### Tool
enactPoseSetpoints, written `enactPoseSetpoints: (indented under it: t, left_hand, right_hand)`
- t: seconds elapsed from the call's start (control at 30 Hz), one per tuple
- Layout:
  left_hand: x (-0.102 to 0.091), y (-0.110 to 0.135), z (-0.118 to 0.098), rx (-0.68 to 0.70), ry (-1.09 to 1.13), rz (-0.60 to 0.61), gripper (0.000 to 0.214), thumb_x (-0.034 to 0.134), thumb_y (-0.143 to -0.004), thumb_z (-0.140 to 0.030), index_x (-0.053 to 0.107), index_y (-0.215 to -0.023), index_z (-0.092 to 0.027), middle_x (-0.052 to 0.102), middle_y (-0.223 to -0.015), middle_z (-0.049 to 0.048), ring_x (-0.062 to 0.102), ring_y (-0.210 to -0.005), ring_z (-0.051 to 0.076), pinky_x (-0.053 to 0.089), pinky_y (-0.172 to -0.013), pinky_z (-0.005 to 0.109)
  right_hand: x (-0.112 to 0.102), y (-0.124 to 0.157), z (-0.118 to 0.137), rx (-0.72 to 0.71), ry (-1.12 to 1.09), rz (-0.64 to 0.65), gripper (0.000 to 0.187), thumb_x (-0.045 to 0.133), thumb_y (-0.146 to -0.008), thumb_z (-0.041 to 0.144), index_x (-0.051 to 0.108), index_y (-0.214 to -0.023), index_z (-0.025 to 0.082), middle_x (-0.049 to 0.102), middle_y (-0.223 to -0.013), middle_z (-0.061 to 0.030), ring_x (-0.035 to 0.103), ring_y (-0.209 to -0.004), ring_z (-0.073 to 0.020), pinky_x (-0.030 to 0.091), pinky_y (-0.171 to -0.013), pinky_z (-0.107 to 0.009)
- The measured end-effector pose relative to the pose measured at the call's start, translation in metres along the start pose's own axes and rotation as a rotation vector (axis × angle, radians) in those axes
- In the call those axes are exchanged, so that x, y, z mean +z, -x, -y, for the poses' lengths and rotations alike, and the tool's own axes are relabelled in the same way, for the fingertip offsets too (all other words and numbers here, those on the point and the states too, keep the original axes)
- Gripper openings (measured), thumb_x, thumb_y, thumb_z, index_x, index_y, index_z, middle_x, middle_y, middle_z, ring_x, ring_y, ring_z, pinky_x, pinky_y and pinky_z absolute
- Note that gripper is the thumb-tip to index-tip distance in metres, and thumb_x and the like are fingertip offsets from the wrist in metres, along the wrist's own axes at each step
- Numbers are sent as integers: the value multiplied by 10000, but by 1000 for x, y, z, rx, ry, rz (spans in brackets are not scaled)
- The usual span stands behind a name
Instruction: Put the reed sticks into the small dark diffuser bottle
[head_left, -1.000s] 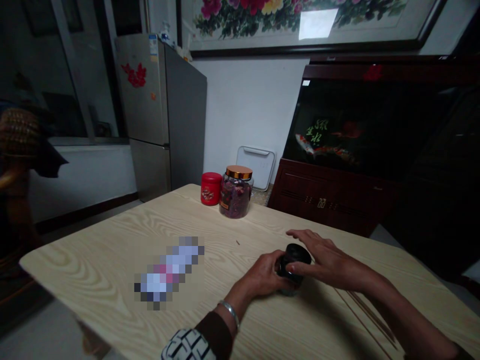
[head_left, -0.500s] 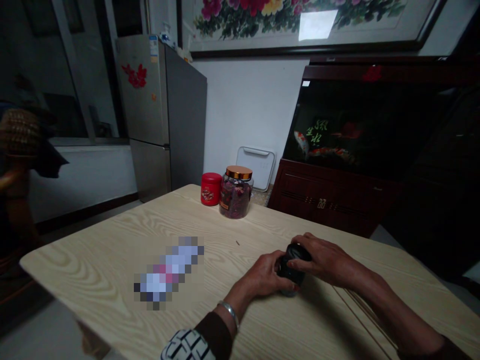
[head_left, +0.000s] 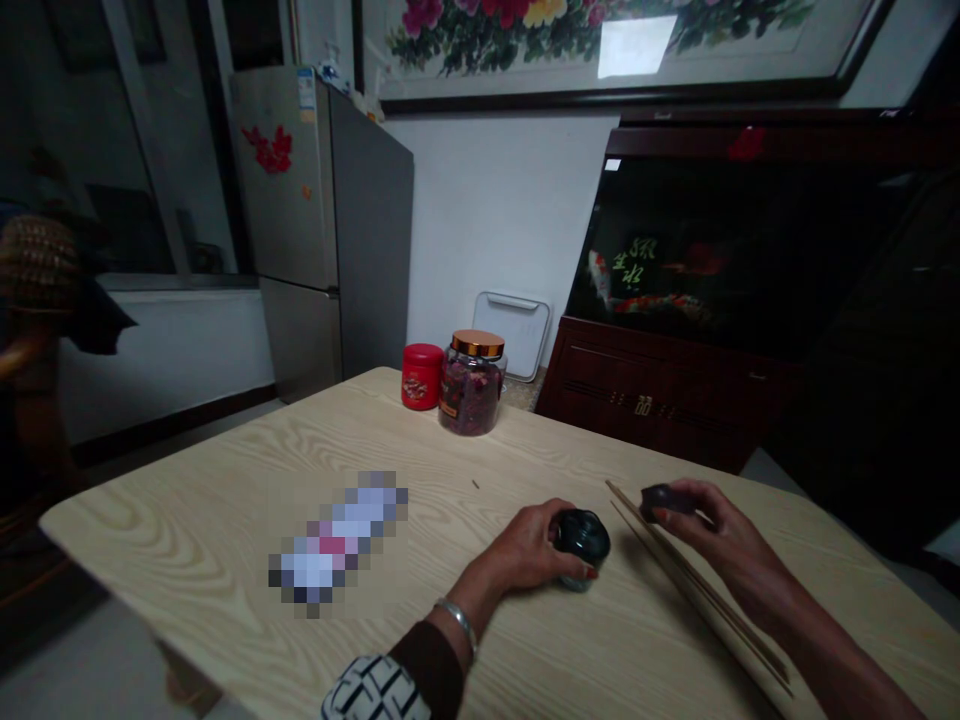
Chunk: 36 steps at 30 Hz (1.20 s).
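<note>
Head view: dark jar point(head_left: 585, 538) stands on pale wood-grain table point(head_left: 375, 440), right of centre in the lower half of the frame, upright, mouth side up, its top without a cover. Left hand point(head_left: 526, 550) clamped round its left side: thumb along the near lower wall, fingers behind, so the jar sits within the curve of the grip and its rounded top shows between them. Silver bracelet point(head_left: 459, 627) at that wrist.

Right hand point(head_left: 716, 522) farther right, apart from the jar. Thumb and fingers together on black lid point(head_left: 664, 502), which projects from the fingertips toward frame left; thumb on its near side. Height of lid above the table: cannot tell.

Thin sticks point(head_left: 701, 590) run diagonally from just left of the lid down to the lower right, between jar and right forearm. Red canister point(head_left: 422, 378) and larger glass jar point(head_left: 471, 395), copper-coloured cap, stand side by side near the far edge, mid-frame. Pixelated item point(head_left: 337, 540) at lower left, well apart from both hands.
</note>
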<state>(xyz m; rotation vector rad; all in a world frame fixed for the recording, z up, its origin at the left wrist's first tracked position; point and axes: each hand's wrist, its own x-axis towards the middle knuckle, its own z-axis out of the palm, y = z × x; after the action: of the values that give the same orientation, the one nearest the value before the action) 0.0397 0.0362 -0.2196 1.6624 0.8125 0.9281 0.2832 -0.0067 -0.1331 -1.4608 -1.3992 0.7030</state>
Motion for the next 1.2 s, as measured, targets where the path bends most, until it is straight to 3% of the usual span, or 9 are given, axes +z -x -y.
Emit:
enactPoseSetpoints:
  t: [0.1, 0.2, 0.4, 0.6, 0.77, 0.83, 0.93, 1.07, 1.2]
  left_hand:
    - [0, 0, -1, -4, 26, 3, 753, 918, -515, -315, 651, -1202, -160, 685, -987, 62, 601, -887, 195, 466, -785, 286]
    - [1, 0, 0, -9, 36, 11, 763, 918, -519, -307, 641, -1216, -165, 691, -1011, 66, 612, -909, 201, 472, -806, 295]
    - [1, -2, 3, -3, 5, -2, 751, 919, -533, -321, 641, -1213, -166, 693, -1022, 69, 613, -960, 226, 469, -813, 301]
    - [2, -3, 8, 25, 54, 15, 766, 912, -553, -308, 615, -1242, -152, 688, -1079, 83, 615, -997, 234, 471, -839, 306]
    - [2, -2, 7, 14, -5, 0, 779, 920, -542, -350, 627, -1238, -161, 689, -1071, 80, 614, -991, 232, 473, -838, 306]
    - [1, -2, 4, 8, -5, 5, 777, 922, -537, -350, 632, -1232, -159, 691, -1068, 81, 613, -998, 233, 472, -846, 305]
    - [1, -2, 2, -9, 22, 10, 787, 926, -530, -351, 628, -1233, -160, 689, -1072, 81, 614, -1003, 234, 473, -853, 310]
    - [1, -3, 5, -14, 15, 10, 776, 929, -524, -363, 633, -1215, -170, 685, -1038, 69, 619, -975, 230, 477, -844, 319]
    - [2, -4, 9, -3, 16, 1, 779, 930, -525, -362, 629, -1218, -173, 682, -1055, 80, 618, -986, 233, 477, -852, 327]
  right_hand:
    - [10, 19, -34, 62, -14, -5, 486, 775, -673, 513, 511, -987, 252, 715, -928, -52, 690, -846, -262, 530, -752, -366]
    - [22, 45, -51, -17, 12, 93, 404, 742, -733, 442, 464, -966, 263, 677, -949, -44, 681, -905, -250, 526, -821, -368]
    - [57, 90, -49, -159, 116, 298, 345, 686, -749, 290, 419, -967, 274, 632, -1094, -50, 637, -1016, -237, 501, -903, -366]
    - [87, 102, -35, -184, 278, 408, 497, 722, -661, 271, 473, -1091, 291, 639, -1154, -65, 624, -1062, -300, 500, -917, -427]
    - [44, 76, -28, -184, 322, 295, 191, 515, -878, 509, 549, -854, 323, 681, -828, -20, 659, -805, -278, 529, -720, -393]
    - [15, 58, -33, -131, 518, 189, 226, 445, -924, 464, 587, -872, 297, 711, -858, -46, 669, -812, -276, 510, -712, -379]
    - [-18, 34, -50, -119, 868, 177, 211, 465, -891, 363, 645, -906, 253, 739, -940, -110, 689, -874, -309, 496, -752, -406]
    - [-23, 16, -71, -117, 1161, 306, 294, 420, -867, 226, 704, -920, 171, 748, -953, -192, 707, -884, -351, 495, -774, -458]
    - [-12, 6, -70, -118, 1231, 360, 294, 431, -840, 173, 723, -862, 159, 755, -912, -197, 713, -852, -348, 488, -748, -452]
